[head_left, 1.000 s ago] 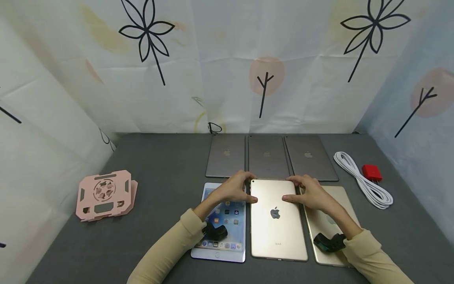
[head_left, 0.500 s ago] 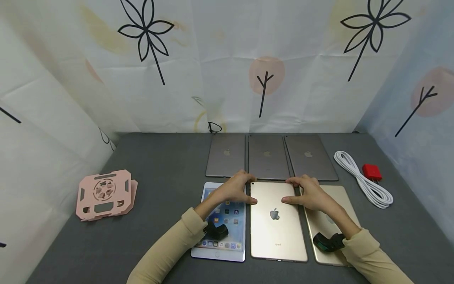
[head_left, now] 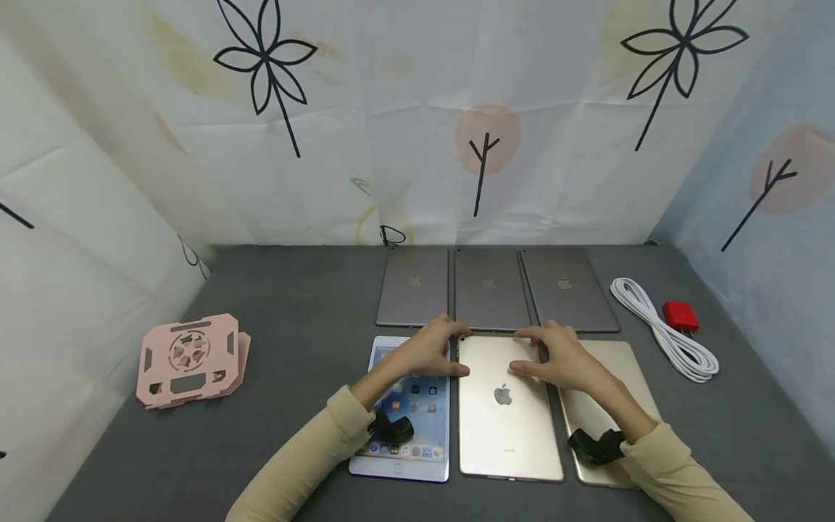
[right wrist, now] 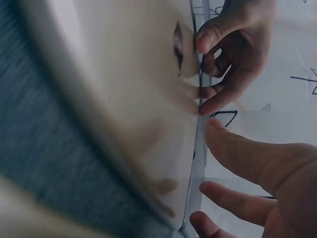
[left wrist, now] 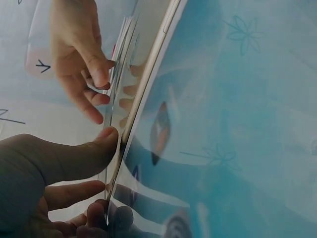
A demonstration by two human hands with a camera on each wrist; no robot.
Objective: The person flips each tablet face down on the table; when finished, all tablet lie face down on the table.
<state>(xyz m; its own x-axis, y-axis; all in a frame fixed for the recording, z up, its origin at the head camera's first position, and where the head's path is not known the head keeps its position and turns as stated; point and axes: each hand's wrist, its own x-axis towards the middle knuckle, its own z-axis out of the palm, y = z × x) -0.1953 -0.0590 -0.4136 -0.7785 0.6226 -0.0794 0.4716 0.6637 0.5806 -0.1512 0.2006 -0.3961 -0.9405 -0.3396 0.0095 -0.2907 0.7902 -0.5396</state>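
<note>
A gold iPad (head_left: 509, 435) lies back up in the middle of the front row. My left hand (head_left: 430, 349) holds its upper left corner, the thumb on the back near the left edge and fingertips at the top edge. Over its upper right part hovers my right hand (head_left: 554, 355), thumb and fingers spread; in the right wrist view those fingers (right wrist: 237, 201) look apart from the edge. Left of it is a white iPad (head_left: 420, 413) with its screen lit, partly under my left wrist. A second gold iPad (head_left: 616, 362) lies to the right beneath my right forearm.
Three grey iPads (head_left: 489, 290) form a back row. At the right are a coiled white cable (head_left: 665, 333) and a red charger plug (head_left: 680, 316). Pink stacked plates with cutouts (head_left: 189, 362) sit at the left. White printed cloth (head_left: 391, 145) encloses the grey table.
The middle iPad's top edge has come down slightly toward me. My right hand has shifted left, its fingers coming off the upper right corner. My left hand has stayed nearly in place.
</note>
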